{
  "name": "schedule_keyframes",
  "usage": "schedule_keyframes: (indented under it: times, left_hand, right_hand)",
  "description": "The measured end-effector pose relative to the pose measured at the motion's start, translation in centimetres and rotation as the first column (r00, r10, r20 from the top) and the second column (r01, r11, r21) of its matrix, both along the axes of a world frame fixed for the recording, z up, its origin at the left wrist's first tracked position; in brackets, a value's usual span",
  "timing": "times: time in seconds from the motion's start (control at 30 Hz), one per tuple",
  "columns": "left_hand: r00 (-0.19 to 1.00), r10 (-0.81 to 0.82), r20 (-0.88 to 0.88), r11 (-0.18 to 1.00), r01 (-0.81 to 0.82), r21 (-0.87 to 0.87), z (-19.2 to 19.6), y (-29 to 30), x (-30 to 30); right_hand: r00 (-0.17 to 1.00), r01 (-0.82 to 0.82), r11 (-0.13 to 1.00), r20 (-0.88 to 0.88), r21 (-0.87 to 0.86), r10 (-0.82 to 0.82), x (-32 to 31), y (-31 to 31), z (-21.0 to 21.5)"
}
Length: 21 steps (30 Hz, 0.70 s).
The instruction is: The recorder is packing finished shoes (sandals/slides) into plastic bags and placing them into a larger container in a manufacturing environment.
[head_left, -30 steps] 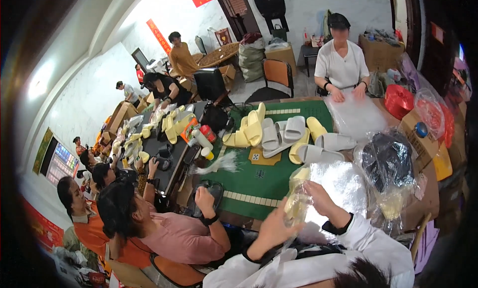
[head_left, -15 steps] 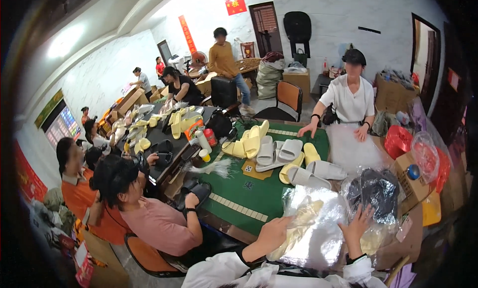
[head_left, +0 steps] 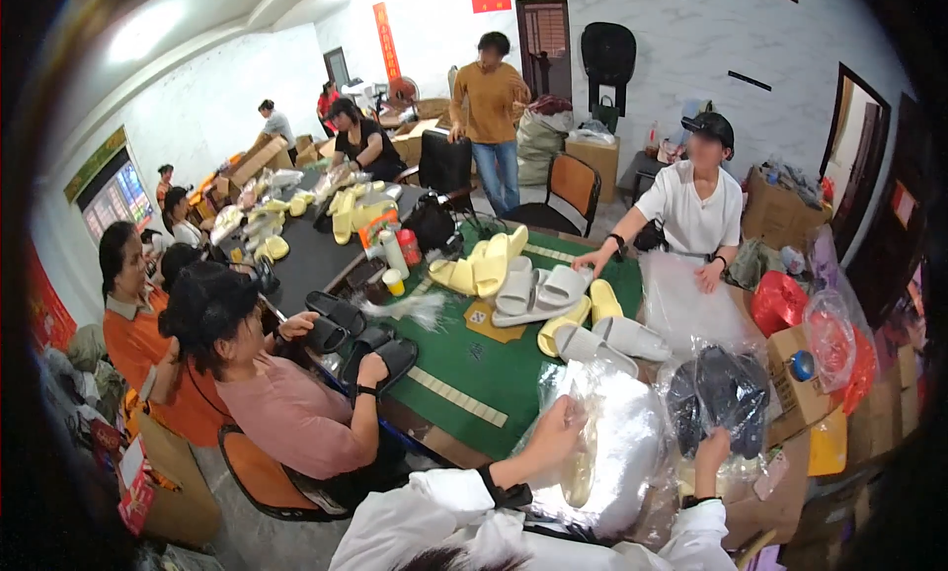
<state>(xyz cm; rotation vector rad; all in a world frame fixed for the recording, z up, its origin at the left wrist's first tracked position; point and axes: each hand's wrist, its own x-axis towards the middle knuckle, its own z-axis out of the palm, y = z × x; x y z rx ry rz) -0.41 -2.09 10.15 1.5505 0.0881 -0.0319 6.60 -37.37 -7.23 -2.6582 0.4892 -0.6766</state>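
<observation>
— What are the two hands on?

— The left hand (head_left: 555, 425) has its fingers clenched on the upper edge of a clear plastic bag (head_left: 617, 452), thin, crinkled and glossy, with white glare across it. A pale yellow slipper (head_left: 578, 472) shows through the film, just below that hand. The bag sits at the near edge of the table (head_left: 464, 368), right in front of the person.

— And the right hand?

— The right hand (head_left: 711, 452) is raised at the bag's right side, touching film; I cannot tell whether its fingers are grasping it or lying loose. Just above it lies a second clear bag holding dark slippers (head_left: 726, 403), about two, matt and rubbery.

— What covers the table?

— Green felt-like cloth with pale strips (head_left: 456, 396) laid on it. The slippers look like moulded foam, thick-soled, smooth, rounded at the toes. Loose in the middle I count roughly four pale grey ones (head_left: 568, 309) and two yellow ones among them, with a further cluster of yellow ones (head_left: 484, 265) behind, too overlapped to count.

— Anyone else nearby?

— A person in a pink top (head_left: 286, 403) on the left handles four black slippers (head_left: 360, 339). A person in white (head_left: 696, 210) opposite rests both hands on the table, one on a sheet of clear film (head_left: 686, 309).
</observation>
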Motion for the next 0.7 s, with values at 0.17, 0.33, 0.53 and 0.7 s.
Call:
schedule_keyframes:
  times: [0.17,0.33,0.53,0.7]
  left_hand:
    - [1.0,-0.004,-0.012,0.989,0.002,-0.147,-2.4,-2.0,1.0]
    - [0.986,-0.165,-0.009,0.982,0.165,0.09,-0.2,-1.5,0.3]
    - [0.944,-0.293,-0.155,0.95,0.268,-0.162,-2.4,0.4,0.8]
    - [0.926,-0.366,-0.095,0.841,0.373,0.392,0.0,1.1,0.0]
  right_hand:
    - [0.938,-0.341,0.501,0.252,0.796,0.238,0.4,6.9,13.1]
    - [0.801,-0.149,-0.197,0.235,0.969,0.551,-4.0,17.5,19.2]
    - [0.902,0.054,-0.407,0.131,0.912,0.412,-5.3,21.6,15.9]
    - [0.889,0.107,-0.371,0.077,0.923,0.451,-4.8,21.9,16.6]
